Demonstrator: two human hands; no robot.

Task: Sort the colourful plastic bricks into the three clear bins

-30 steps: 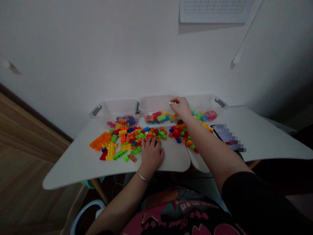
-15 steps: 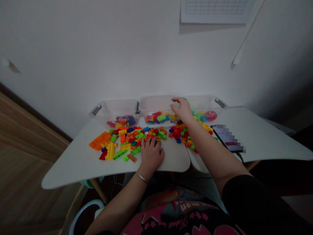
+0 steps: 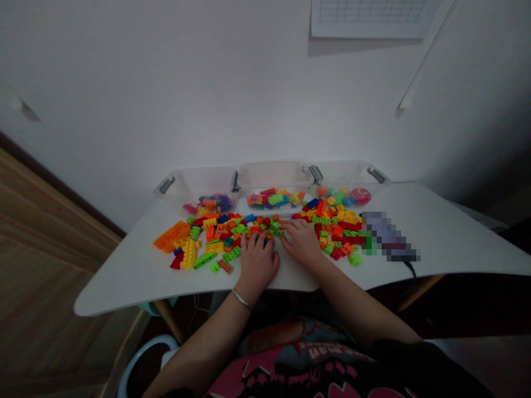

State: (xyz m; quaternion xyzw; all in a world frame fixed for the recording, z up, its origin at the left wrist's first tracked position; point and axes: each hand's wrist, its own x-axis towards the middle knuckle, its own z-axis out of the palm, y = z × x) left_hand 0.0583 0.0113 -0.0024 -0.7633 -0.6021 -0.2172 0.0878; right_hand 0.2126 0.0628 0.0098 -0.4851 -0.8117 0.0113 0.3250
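My left hand (image 3: 259,261), with a bangle at its wrist, rests at the front edge of a heap of mixed plastic building bricks (image 3: 238,228). Its fingers are spread, and their tips touch the bricks. Close on its right is my right hand (image 3: 302,244), fingers stretched toward a green brick (image 3: 274,227); nothing shows in its grasp. Near the left hand lie a green brick (image 3: 231,254) and a brown-orange brick (image 3: 225,267). More bricks (image 3: 338,232) are spread to the right of my right hand.
Against the wall stand three clear plastic boxes: the left box (image 3: 203,179) and middle box (image 3: 276,174) hold bricks, the right box (image 3: 344,174) round coloured pieces. A phone (image 3: 388,235) with a cable lies on the white table (image 3: 448,232). An orange tray-like piece (image 3: 171,236) lies at left.
My right hand has come back from above the middle and right boxes, down to the bricks beside my left hand. My left hand has stayed in place.
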